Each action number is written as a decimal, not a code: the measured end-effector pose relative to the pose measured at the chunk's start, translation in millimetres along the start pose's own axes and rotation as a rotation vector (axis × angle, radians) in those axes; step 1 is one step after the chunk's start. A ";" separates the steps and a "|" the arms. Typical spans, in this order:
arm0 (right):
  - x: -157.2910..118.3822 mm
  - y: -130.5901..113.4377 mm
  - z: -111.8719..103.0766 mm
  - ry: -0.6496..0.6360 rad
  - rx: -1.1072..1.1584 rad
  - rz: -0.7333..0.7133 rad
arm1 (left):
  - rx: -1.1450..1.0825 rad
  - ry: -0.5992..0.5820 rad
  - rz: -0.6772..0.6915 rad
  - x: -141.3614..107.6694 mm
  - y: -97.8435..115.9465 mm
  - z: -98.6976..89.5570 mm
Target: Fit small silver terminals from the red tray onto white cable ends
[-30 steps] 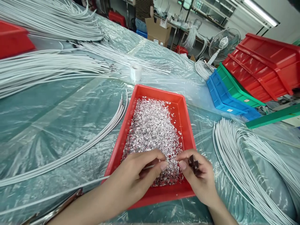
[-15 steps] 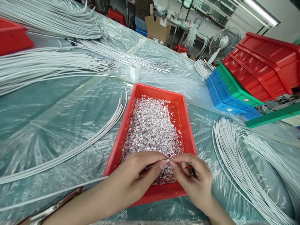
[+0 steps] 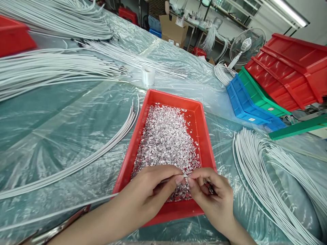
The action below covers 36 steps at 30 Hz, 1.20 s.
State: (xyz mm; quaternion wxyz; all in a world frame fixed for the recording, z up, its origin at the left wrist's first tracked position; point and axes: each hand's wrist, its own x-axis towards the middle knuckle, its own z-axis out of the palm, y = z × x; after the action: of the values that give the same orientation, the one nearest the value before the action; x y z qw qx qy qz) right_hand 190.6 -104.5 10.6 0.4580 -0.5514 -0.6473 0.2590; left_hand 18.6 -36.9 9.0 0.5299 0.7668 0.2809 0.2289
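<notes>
A red tray [image 3: 208, 143] full of small shiny silvery pieces [image 3: 166, 136] lies under both hands. My left hand [image 3: 150, 192] pinches the end of a white cable [image 3: 63, 211], which runs back under the forearm to the left edge. Thumb and forefinger of my right hand [image 3: 214, 197] are closed at the cable's tip, close to the left fingertips; what they grip is too small to name. A small dark metallic thing [image 3: 208, 186] shows inside the curled fingers of my right hand.
White cable bundles lie at the upper left [image 3: 58, 68] and the right [image 3: 255, 163]. A thin bundle [image 3: 102, 153] curves left of the tray. Behind it stands a clear tape roll [image 3: 148, 76]. Stacked bins [image 3: 286, 75], a fan [image 3: 246, 46] and a person [image 3: 155, 15] are further back.
The fingertips have parted slightly at the cable's tip, the right hand shifting a little to the right. The view has moved slightly.
</notes>
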 end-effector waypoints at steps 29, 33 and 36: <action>-0.7 -4.0 1.5 0.014 0.024 0.054 | 0.167 0.231 0.227 -4.5 -10.3 7.4; -3.1 -7.7 3.8 0.076 0.046 0.105 | 0.183 0.226 0.197 -2.3 -10.3 3.5; -2.4 -4.6 -1.0 0.104 0.043 0.189 | 0.159 0.243 0.154 -1.1 -7.5 0.7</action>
State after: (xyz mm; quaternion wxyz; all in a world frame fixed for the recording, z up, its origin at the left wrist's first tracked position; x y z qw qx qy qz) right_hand 189.2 -108.1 14.2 0.4763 -0.6128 -0.5619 0.2862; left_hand 16.8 -36.0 1.7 0.4106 0.7923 0.3003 0.3369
